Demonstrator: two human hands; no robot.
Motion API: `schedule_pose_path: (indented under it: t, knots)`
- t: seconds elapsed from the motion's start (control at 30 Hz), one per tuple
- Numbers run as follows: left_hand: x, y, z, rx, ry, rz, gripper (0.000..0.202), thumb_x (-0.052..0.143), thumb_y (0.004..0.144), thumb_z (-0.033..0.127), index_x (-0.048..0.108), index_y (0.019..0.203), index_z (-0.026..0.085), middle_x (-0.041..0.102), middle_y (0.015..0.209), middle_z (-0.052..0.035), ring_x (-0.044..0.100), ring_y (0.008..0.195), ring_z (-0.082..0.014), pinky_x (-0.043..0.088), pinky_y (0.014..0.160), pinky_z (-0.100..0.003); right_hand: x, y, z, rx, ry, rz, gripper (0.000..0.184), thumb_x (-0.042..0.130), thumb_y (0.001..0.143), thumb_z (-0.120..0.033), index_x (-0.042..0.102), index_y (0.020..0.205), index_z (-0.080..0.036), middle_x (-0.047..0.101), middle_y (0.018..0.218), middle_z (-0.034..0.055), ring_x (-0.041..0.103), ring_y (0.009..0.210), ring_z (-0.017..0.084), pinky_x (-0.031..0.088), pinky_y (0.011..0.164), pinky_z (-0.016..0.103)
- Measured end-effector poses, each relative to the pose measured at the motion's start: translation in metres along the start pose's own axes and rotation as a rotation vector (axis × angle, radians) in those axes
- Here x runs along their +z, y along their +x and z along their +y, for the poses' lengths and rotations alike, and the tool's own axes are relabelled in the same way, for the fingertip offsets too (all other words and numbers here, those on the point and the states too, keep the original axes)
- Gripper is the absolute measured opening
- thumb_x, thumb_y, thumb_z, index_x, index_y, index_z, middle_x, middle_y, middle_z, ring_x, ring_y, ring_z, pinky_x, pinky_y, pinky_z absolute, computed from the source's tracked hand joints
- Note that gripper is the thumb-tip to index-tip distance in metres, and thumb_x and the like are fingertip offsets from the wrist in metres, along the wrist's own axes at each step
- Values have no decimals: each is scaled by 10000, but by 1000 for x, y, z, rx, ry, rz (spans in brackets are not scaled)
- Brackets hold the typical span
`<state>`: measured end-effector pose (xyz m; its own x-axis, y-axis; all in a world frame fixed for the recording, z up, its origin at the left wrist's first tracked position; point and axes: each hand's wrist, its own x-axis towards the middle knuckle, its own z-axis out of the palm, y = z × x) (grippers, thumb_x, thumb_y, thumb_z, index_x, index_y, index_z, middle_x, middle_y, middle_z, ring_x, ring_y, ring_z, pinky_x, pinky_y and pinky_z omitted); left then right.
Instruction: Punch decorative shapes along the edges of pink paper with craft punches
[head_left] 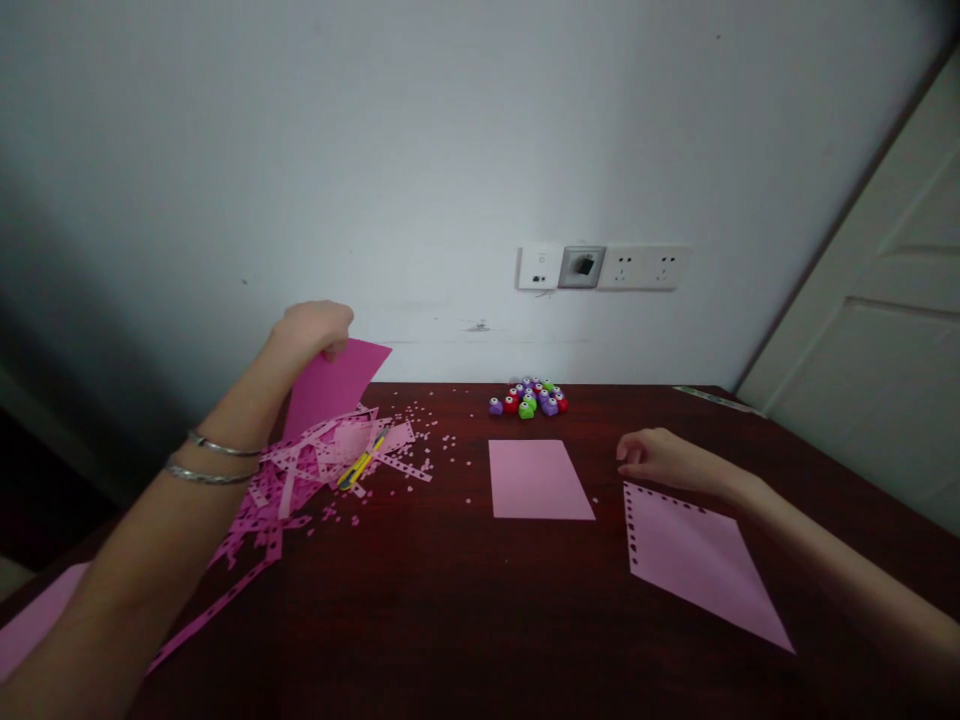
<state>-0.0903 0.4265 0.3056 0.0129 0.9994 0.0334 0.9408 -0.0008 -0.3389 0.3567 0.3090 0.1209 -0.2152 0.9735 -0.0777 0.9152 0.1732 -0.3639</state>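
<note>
My left hand (313, 330) is raised over the left part of the dark table (465, 620), its fingers closed on the top edge of a deep pink paper sheet (330, 388) held upright. My right hand (658, 458) rests on the table with its fingers curled, touching the far corner of a light pink sheet (697, 560) that has a row of punched holes along its left edge. Nothing shows inside that hand. Another light pink sheet (537, 480) lies flat between the two hands.
A heap of pink paper strips and punched scraps (315, 470) lies under my left hand, with yellow-handled scissors (361, 464) in it. Several small coloured punches (529, 397) sit by the wall. Wall sockets (602, 267) are above; a door (877, 380) stands at the right.
</note>
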Motion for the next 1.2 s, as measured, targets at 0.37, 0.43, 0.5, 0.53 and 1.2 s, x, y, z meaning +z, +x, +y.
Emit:
schedule_pose_path:
  t: [0.37,0.43,0.5,0.53,1.2]
  knots:
    - [30,12,74,809,-803,-480,356,692,588,362,645,871,151,620,800,-21,526,749,-162,365,663,-260,8,-12,65,222,-131,-180,549,725,459,-324,584,956,-140,615,977,142,584,876,301,442,712,336]
    - [53,16,112,882,-916,-580,363,699,587,366,634,875,154,628,825,-37,529,724,-157,382,651,-274,11,-13,72,220,-117,-178,549,718,473,-344,567,959,-139,622,919,126,593,823,285,436,661,321]
    - [78,19,149,881,-980,-655,357,708,569,357,626,837,135,623,787,-46,524,670,-149,389,616,-279,14,-14,77,210,-99,-181,530,704,496,-362,552,951,-139,625,866,108,596,769,265,425,613,304]
    - [90,21,165,875,-992,-674,352,709,561,349,622,820,127,616,762,-45,519,651,-145,390,605,-279,14,-14,78,200,-92,-185,514,697,506,-370,550,939,-136,626,849,104,595,751,257,420,596,297]
    - [146,40,237,889,-525,-421,275,677,539,347,645,694,123,538,544,3,451,547,-129,381,548,-259,10,-20,57,165,-72,-196,285,659,539,-260,615,788,-128,634,792,89,579,685,217,376,536,257]
